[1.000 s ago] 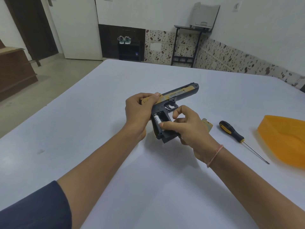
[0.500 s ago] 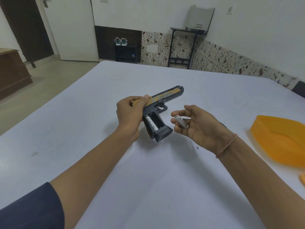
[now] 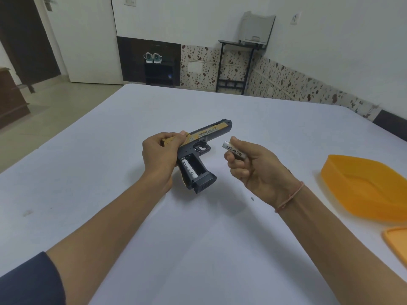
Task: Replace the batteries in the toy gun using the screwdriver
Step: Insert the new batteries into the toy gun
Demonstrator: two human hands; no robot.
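Battery (image 3: 234,151) newly out; compartment (image 3: 196,164) seemingly half-full

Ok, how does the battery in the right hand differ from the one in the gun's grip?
The held battery is out of the toy gun, gripped in the right hand; the seated battery lies in the open grip compartment, beside an empty slot. The held battery shows a printed name; the seated battery shows only small markings. Both are slim and silver-white.
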